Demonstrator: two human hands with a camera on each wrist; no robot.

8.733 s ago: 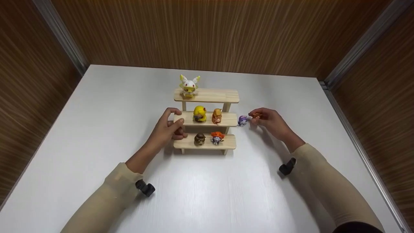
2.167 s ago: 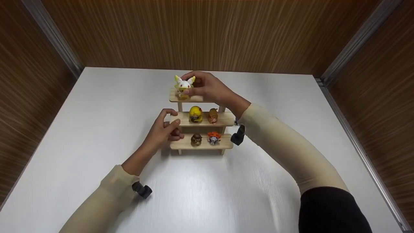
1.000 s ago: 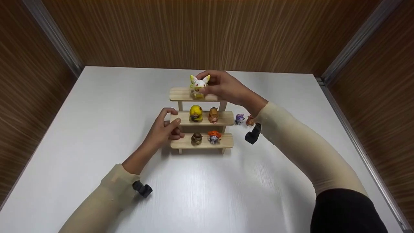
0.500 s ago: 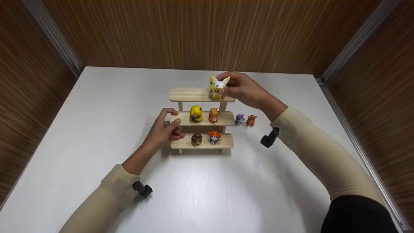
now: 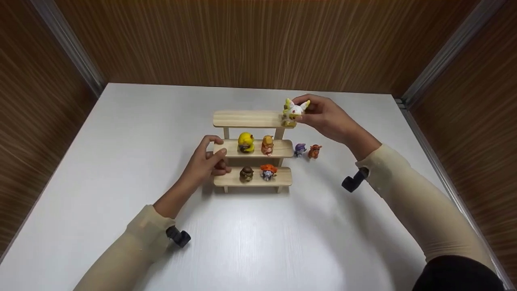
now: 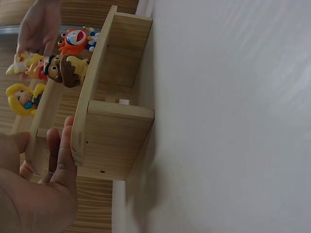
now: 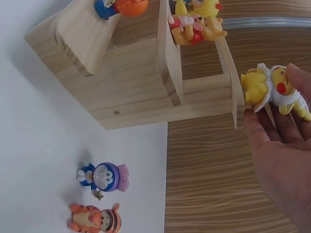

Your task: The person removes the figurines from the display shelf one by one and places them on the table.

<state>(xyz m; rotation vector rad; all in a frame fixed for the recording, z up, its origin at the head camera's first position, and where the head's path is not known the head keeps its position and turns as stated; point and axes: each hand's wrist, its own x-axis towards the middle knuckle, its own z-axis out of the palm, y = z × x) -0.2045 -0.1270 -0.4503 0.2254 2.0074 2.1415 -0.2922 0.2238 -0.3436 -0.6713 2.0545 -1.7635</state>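
Observation:
A three-tier wooden display stand (image 5: pixel 246 118) stands on the white table. My left hand (image 5: pixel 202 161) grips the left end of its middle shelf, thumb on top; in the left wrist view other fingers lie under and beside the lower shelf. At the right end of the top shelf, my right hand (image 5: pixel 329 119) pinches a yellow figurine in a white, long-eared hood (image 5: pixel 295 111). Its feet are right at the shelf surface in the right wrist view. On the middle shelf sit a yellow-haired figurine (image 5: pixel 245 142) and an orange bear figurine (image 5: pixel 267 145).
The bottom shelf carries a brown-capped figurine (image 5: pixel 246 174) and one with an orange-red crab-like hat (image 5: pixel 268 172). Right of the stand, a purple-hatted figurine (image 5: pixel 299 150) and an orange tiger figurine (image 5: pixel 314 151) stand on the table (image 5: pixel 242 242). Wood-grain panels (image 5: pixel 258 44) enclose the back and sides.
The tiger figurine, earlier in my right hand, now stands on the table. My right hand has moved the white-hooded figurine from the top shelf's left end to its right end. My left hand stays put.

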